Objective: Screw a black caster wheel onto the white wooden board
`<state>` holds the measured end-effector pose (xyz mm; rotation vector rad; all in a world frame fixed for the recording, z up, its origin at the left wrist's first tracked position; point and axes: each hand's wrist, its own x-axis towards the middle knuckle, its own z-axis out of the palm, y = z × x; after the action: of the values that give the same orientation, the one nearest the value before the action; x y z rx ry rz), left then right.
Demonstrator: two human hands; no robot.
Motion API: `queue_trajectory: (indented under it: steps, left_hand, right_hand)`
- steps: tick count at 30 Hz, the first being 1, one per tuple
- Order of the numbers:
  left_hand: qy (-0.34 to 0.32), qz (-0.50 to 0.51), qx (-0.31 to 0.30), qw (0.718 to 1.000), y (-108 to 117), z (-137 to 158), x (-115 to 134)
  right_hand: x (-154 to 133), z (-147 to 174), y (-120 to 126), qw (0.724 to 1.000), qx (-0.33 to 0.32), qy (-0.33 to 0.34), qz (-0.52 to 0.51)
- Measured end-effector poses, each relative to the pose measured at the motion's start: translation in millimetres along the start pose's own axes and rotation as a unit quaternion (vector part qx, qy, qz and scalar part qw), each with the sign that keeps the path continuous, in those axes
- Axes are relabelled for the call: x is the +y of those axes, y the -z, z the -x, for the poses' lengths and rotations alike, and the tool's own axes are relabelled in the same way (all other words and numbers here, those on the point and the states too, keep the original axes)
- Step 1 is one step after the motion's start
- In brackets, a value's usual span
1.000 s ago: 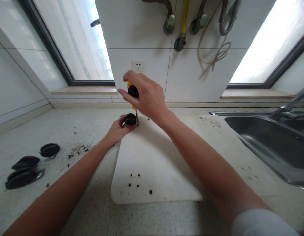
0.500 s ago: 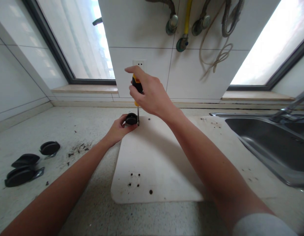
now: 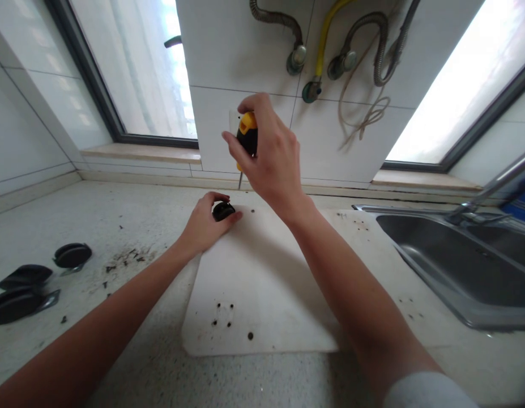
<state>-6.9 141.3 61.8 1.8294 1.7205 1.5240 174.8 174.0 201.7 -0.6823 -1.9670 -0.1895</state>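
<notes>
With its fingers curled round it, my left hand (image 3: 205, 224) grips a black caster wheel (image 3: 223, 211) at the far left corner of a white board (image 3: 262, 272). Above that corner, my right hand (image 3: 273, 153) is closed on the yellow-and-black handle of a screwdriver (image 3: 247, 136). The screwdriver points down, roughly upright, its thin metal shaft showing beneath the hand; where its tip lies I cannot tell. Screw holes in a square (image 3: 223, 314) mark the board's near left corner.
Several loose black casters (image 3: 73, 256) lie on the speckled counter (image 3: 130, 204) at left, beside scattered screws and dark debris (image 3: 126, 260). A steel sink (image 3: 440, 266) with a faucet (image 3: 470, 209) is at right. Pipes and a yellow hose (image 3: 324, 45) come from the tiled wall behind.
My right hand has risen and shifted slightly right with the screwdriver, turning so more of the handle's end shows. My left hand stays at the caster. The view has shifted a little.
</notes>
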Motion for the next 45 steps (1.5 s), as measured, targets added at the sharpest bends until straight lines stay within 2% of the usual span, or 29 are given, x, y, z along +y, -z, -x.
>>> queue_trajectory:
  steps: [4, 7, 11, 14, 24, 31, 45]
  left_hand:
    - [-0.017, -0.023, 0.045, 0.999, -29, 27, 24]
    - [-0.035, -0.043, 0.065, 0.996, -52, 54, 38]
    - [-0.106, -0.071, 0.016, 0.992, -67, 77, 48]
    - [-0.132, -0.090, -0.015, 0.987, -68, 81, 50]
    - [-0.133, -0.160, -0.013, 0.978, -64, 82, 58]
    - [-0.140, -0.151, -0.011, 0.978, -63, 81, 60]
    - [-0.130, -0.140, -0.018, 0.981, -61, 81, 61]
  right_hand:
    - [-5, -1, 3, 0.999, 0.020, 0.024, -0.020]
    - [-3, 1, -7, 0.999, -0.001, 0.027, -0.040]
    - [1, 5, -22, 0.995, -0.045, 0.031, -0.079]
    - [1, 8, -28, 0.994, -0.064, 0.032, -0.087]
    - [12, 13, -45, 0.986, -0.056, 0.068, -0.140]
    - [11, 14, -46, 0.983, -0.053, 0.091, -0.147]
    - [13, 12, -46, 0.983, -0.050, 0.070, -0.162]
